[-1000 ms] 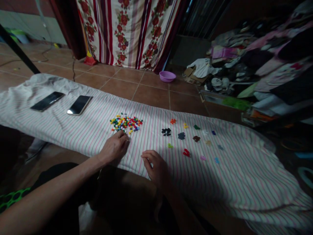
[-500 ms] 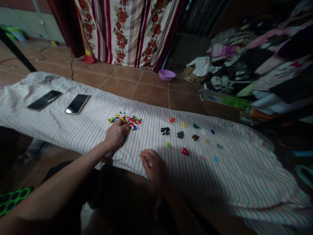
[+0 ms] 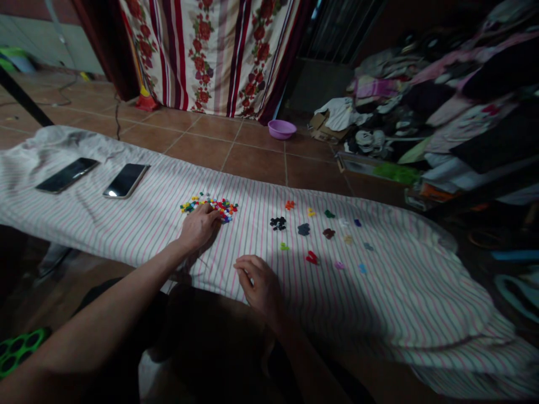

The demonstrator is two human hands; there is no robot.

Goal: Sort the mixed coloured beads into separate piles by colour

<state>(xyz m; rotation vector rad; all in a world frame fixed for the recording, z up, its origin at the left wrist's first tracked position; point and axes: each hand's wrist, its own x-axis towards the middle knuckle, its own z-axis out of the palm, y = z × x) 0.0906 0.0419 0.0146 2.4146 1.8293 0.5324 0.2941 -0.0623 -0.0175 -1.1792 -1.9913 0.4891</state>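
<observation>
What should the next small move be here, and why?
Probably the left hand should pick one piece from the mixed pile of small plastic bricks and set it with its colour, perhaps the black cluster: the hand rests at the pile, and separate colour clusters lie rightward on the striped cloth.

The left hand [image 3: 197, 227] covers the lower edge of the pile of small pieces [image 3: 221, 207], hiding whatever lies under its fingers. The right hand [image 3: 257, 285] is curled, so its fingers hide whether it holds anything. The sorted clusters [image 3: 278, 223] right of centre are too small for their shapes to be told. The top edge cuts off the curtain [image 3: 210, 50], the right edge cuts off the clothes heap [image 3: 458, 106], and the lower left edge cuts off the green mesh [image 3: 17, 350].
</observation>
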